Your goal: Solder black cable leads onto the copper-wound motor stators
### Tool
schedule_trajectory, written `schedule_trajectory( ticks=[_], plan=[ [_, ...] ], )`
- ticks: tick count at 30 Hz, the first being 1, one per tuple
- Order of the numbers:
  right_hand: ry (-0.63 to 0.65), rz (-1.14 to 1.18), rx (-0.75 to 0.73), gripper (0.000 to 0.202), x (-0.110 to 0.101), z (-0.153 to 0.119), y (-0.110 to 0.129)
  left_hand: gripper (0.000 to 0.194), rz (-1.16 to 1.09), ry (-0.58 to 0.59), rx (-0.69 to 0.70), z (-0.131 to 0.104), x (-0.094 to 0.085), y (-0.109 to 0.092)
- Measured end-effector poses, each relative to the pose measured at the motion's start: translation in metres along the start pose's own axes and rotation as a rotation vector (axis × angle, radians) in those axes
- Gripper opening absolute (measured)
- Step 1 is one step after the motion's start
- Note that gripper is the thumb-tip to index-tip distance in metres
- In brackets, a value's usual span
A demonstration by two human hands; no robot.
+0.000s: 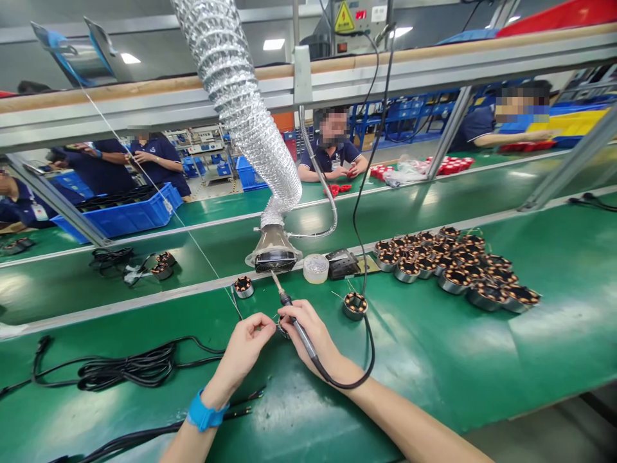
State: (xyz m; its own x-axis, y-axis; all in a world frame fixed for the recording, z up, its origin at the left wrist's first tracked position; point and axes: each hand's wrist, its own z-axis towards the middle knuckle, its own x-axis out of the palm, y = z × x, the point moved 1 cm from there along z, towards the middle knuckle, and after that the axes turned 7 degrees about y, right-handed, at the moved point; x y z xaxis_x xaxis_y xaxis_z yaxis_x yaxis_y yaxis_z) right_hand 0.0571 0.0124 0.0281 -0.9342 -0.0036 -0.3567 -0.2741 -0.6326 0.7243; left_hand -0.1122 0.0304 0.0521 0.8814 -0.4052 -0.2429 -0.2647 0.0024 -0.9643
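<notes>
In my right hand lies a soldering iron, its tip pointing up and away toward the fume extractor hood. The fingers of that hand also reach a motor stator, mostly hidden between my hands. My left hand, with a blue wristband, is pinched closed beside that stator; whatever sits between thumb and forefinger is too small to make out. Another stator with a loose wire stands to the right, and one more stator stands to the left near a black cable.
Many stators are grouped at the right. A round clear tub and a black iron stand are by the rail. Coiled black cable lies left. The iron's cord loops over my right forearm. Co-workers sit across the line.
</notes>
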Motion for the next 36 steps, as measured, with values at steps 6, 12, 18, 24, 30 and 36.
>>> schedule_trajectory(
  ticks=[6,12,18,24,30,36],
  plan=[
    [-0.131,-0.019,0.080,0.024,-0.015,0.003,0.005,0.028,0.001,-0.224,0.001,0.005,-0.003,0.008],
    [-0.257,0.006,0.028,0.021,-0.027,0.001,0.009,0.028,-0.025,-0.210,-0.056,0.010,-0.004,0.016],
    [-0.198,0.010,-0.035,0.021,-0.028,0.001,0.017,0.028,-0.010,-0.190,-0.051,0.009,-0.002,0.016],
    [-0.125,-0.021,-0.080,0.021,-0.026,0.001,0.016,0.030,-0.024,-0.185,-0.063,0.009,-0.002,0.016],
    [-0.069,-0.031,-0.105,0.019,-0.024,-0.001,0.013,0.032,-0.025,-0.182,-0.075,0.008,-0.001,0.016],
    [-0.190,0.047,-0.045,0.021,-0.027,0.000,0.014,0.034,-0.020,-0.190,-0.072,0.008,-0.001,0.015]
  ],
)
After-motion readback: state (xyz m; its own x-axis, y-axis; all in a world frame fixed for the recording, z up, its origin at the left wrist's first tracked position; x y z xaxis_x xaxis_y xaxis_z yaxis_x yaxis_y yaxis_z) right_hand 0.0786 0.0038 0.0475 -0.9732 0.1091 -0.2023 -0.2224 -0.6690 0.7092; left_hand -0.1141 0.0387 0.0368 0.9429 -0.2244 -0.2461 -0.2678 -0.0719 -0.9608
